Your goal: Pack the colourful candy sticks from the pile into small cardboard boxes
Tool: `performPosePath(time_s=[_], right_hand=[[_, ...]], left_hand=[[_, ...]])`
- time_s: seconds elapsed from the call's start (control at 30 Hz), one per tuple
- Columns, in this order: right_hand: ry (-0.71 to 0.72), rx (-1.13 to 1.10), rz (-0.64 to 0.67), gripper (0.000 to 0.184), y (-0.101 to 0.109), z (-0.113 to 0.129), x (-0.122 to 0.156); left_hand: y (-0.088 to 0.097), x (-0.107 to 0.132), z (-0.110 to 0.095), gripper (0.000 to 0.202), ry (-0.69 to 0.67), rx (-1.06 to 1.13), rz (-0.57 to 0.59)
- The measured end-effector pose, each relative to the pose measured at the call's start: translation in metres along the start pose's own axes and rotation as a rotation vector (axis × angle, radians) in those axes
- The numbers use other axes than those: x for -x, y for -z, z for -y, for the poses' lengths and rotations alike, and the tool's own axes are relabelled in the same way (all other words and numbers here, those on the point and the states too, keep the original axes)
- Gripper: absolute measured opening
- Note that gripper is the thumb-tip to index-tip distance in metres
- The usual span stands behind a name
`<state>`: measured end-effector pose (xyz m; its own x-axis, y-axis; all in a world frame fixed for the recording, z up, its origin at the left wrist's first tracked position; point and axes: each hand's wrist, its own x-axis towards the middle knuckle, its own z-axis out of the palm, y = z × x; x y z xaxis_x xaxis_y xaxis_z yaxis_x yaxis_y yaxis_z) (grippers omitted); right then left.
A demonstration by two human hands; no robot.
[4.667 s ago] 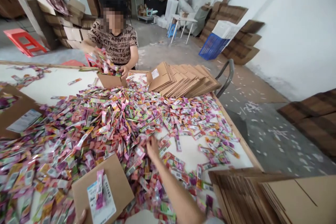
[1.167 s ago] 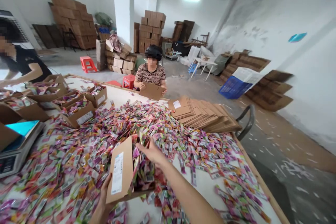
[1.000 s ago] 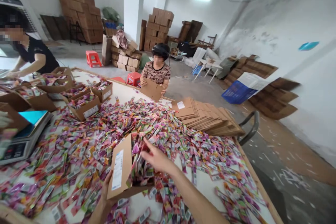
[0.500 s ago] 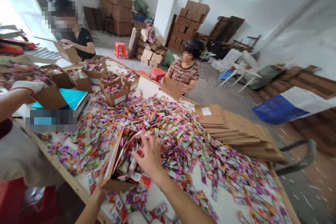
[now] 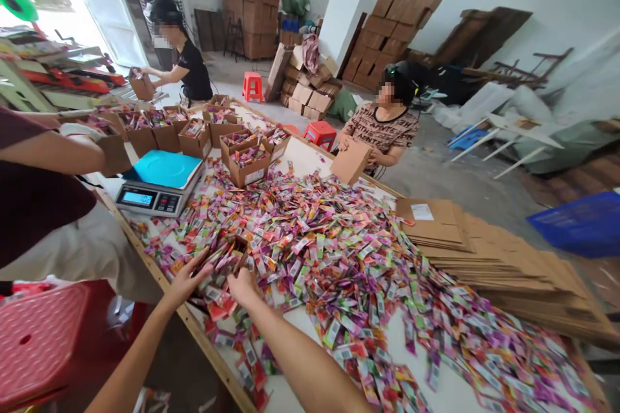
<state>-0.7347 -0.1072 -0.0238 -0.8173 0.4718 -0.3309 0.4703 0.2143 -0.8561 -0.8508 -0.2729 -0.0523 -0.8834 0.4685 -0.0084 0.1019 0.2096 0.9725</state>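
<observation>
Gripping the box (image 5: pixel 227 257) from both sides, left hand (image 5: pixel 186 277) clasps its near wall and right hand (image 5: pixel 241 284) its right corner; it sits sachet-filled by the table (image 5: pixel 159 271) edge, directly between them

Scale (image 5: pixel 157 184) ahead (sachets (image 5: pixel 339 258) everywhere), bare tabletop (image 5: pixel 305 158) beyond

A small carton (image 5: pixel 227 257) stuffed with sachets sits near the table's (image 5: pixel 213 361) near edge, the left hand (image 5: pixel 186 279) on its left side, the right hand (image 5: pixel 242 286) on its right. Behind it lies a digital scale (image 5: pixel 157 184), with filled cartons (image 5: pixel 245 164) in a row behind that. Loose sachets (image 5: pixel 339 258) spread across the tabletop to the right. Flat cartons (image 5: pixel 484 255) are stacked at the far right.
</observation>
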Motion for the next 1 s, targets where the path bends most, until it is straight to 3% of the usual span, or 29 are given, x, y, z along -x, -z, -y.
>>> performPosePath(time_s=[0.07,0.13,0.2,0.27,0.33,0.37,0.47,0.57,0.63,0.7,0.77,0.87,1.0], right_hand=[[-0.042,-0.047,-0.002,0.023,-0.004,0.001,0.005],[-0.066,-0.124,0.037,0.029,0.006,-0.006,0.016],[-0.077,-0.201,0.057,0.031,0.034,-0.026,0.037],[-0.085,-0.263,-0.025,0.030,0.079,-0.062,0.071],[-0.035,-0.304,-0.262,0.035,0.136,-0.111,0.123],[0.002,-0.303,-0.434,0.038,0.166,-0.137,0.157],[-0.001,-0.141,-1.074,0.047,0.250,-0.212,0.282],[-0.347,0.113,-1.640,0.065,0.305,-0.271,0.415],[-0.718,0.176,-1.830,0.087,0.320,-0.303,0.485],[-1.059,0.081,-1.823,0.110,0.323,-0.331,0.531],[-1.225,-0.073,-1.730,0.129,0.318,-0.352,0.555],[-1.266,-0.208,-1.608,0.143,0.305,-0.368,0.569],[-1.232,-0.153,-1.450,0.137,0.291,-0.366,0.575]], left_hand=[[0.001,0.008,-0.008,0.084,-0.049,-0.151,0.007],[0.003,0.017,-0.019,0.081,-0.105,-0.339,-0.024],[0.003,0.030,-0.038,0.076,-0.196,-0.511,-0.096],[-0.009,0.048,-0.063,0.071,-0.348,-0.663,-0.218],[-0.037,0.071,-0.086,0.063,-0.521,-0.696,-0.295],[-0.057,0.082,-0.093,0.059,-0.606,-0.669,-0.271],[-0.133,0.114,-0.096,0.049,-0.789,-0.552,0.030],[-0.218,0.145,-0.081,0.040,-0.866,-0.446,0.439],[-0.266,0.169,-0.075,0.038,-0.867,-0.376,0.624],[-0.301,0.189,-0.076,0.039,-0.869,-0.340,0.738],[-0.323,0.200,-0.081,0.039,-0.904,-0.344,0.829],[-0.342,0.198,-0.091,0.042,-0.989,-0.412,0.963],[-0.351,0.195,-0.100,0.045,-0.971,-0.518,1.032]])
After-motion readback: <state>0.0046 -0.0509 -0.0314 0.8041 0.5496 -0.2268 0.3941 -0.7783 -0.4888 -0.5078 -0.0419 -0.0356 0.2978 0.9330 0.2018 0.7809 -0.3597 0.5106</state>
